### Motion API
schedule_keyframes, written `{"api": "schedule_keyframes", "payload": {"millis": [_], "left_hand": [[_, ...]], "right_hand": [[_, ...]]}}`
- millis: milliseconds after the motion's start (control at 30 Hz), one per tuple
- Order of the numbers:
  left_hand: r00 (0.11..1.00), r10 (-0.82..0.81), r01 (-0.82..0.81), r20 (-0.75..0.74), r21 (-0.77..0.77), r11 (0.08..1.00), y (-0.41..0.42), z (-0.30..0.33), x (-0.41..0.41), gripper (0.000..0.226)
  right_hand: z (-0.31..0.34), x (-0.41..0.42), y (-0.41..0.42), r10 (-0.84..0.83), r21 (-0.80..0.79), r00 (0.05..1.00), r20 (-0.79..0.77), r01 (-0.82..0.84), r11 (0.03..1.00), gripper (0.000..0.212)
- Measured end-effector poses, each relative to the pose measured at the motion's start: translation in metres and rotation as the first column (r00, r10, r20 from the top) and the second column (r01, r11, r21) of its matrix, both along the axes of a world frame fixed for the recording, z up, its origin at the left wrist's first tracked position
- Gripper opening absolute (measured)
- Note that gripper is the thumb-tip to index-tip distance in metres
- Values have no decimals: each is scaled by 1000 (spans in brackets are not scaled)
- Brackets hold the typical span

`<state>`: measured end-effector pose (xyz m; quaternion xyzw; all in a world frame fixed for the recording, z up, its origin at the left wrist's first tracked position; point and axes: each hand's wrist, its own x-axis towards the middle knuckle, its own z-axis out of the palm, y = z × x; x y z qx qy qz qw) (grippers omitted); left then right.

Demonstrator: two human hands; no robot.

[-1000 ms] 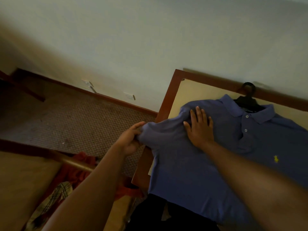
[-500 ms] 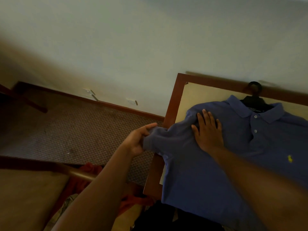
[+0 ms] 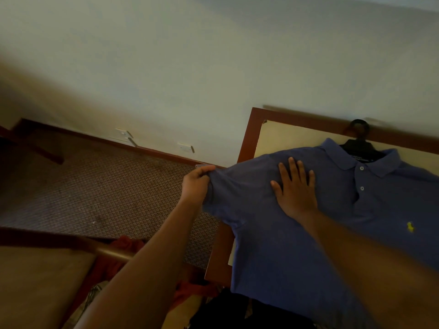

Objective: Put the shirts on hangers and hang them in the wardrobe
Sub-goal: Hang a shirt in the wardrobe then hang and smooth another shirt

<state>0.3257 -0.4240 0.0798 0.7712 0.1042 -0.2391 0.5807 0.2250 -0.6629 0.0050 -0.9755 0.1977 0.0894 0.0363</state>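
Blue polo shirt (image 3: 297, 245) lies face up on the cream tabletop (image 3: 285, 136), its collar already over a black hanger (image 3: 360, 143) whose hook rests against the tabletop's wooden rim. The shirt's sleeve reaches off the tabletop's edge toward the carpet (image 3: 107, 186), and at its tip the left hand (image 3: 196, 184) pinches the cuff, thumb on top and the other fingers (image 3: 204, 170) curled under the cloth, pulling it taut. On the shirt's shoulder, between the sleeve and the button placket, the right hand (image 3: 295, 188) lies flat with its fingers straight and slightly spread, pressing the fabric down against the tabletop. A small yellow emblem (image 3: 410, 227) shows on the shirt's chest, on the far side of the placket from that hand. Beside the tabletop, nearer the person, some red cloth (image 3: 123, 243) lies by a wooden rail (image 3: 59, 241). Compared with half a second before, the sleeve is drawn out straighter and higher from the shirt's body, while the pinch on the cuff and the flat palm on the shoulder are the same.
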Motion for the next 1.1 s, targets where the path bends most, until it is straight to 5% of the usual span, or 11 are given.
{"api": "schedule_keyframes", "payload": {"millis": [667, 733, 833, 1000, 1100], "left_hand": [[953, -274, 232, 132, 271, 934, 4, -38, 16, 54], [932, -348, 264, 103, 464, 845, -3, -39, 14, 65], [813, -568, 274, 128, 777, 567, -35, -29, -4, 71], [402, -910, 465, 103, 833, 299, -109, -33, -34, 62], [360, -933, 501, -9, 845, 185, -124, -45, -30, 62]], "right_hand": [[13, -10, -15, -71, 169, 997, -1, 70, 983, 70], [14, -20, -22, -96, 167, 994, 45, 87, 982, 69], [16, -36, -35, -146, 152, 986, 83, 132, 979, 69], [14, -55, -58, -197, 157, 980, 9, 193, 969, 71], [9, -55, -66, -180, 202, 983, -32, 182, 962, 69]]}}
